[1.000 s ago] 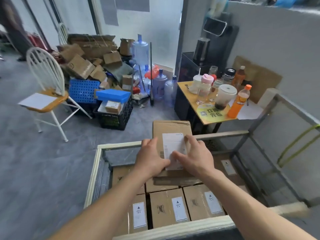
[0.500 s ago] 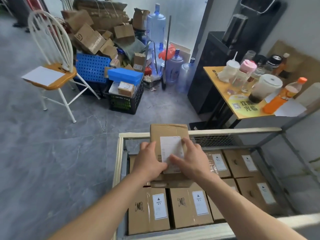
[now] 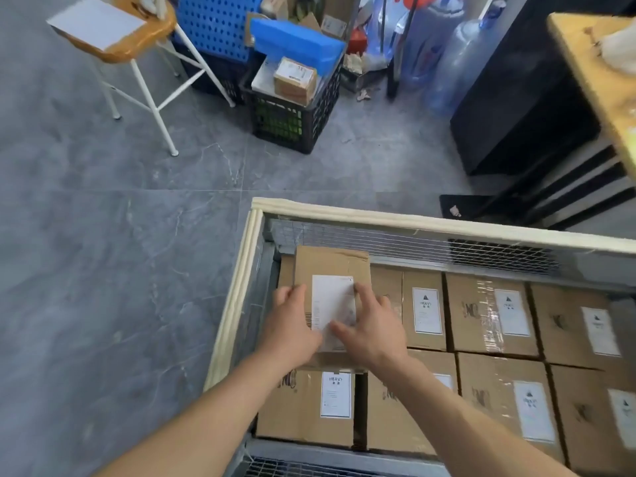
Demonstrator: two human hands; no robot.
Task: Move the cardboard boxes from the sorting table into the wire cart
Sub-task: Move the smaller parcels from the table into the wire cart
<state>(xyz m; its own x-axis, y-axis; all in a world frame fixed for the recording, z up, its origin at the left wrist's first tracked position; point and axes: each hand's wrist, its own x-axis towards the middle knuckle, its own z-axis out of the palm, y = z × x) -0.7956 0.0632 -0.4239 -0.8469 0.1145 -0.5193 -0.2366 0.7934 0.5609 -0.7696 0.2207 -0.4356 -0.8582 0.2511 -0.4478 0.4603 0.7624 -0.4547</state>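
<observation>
Item: cardboard box (image 3: pixel 332 266), label up. Loc: inside wire cart (image 3: pixel 430 223), far-left corner, atop packed boxes (image 3: pixel 492 315). Left hand (image 3: pixel 292 325) grips its left edge; right hand (image 3: pixel 371 328) clasps the right edge, thumb on label. Step: placing. Next, prob.: seat flat, let go.

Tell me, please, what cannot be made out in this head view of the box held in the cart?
Head view only.
Held box: underside hidden by the box itself, so contact with the packed boxes below is unclear.
Its label: partly covered by the left hand and right hand; print blurred.
Wire cart: right end cut off by the frame edge.
HEAVY label: fine print too small.
</observation>
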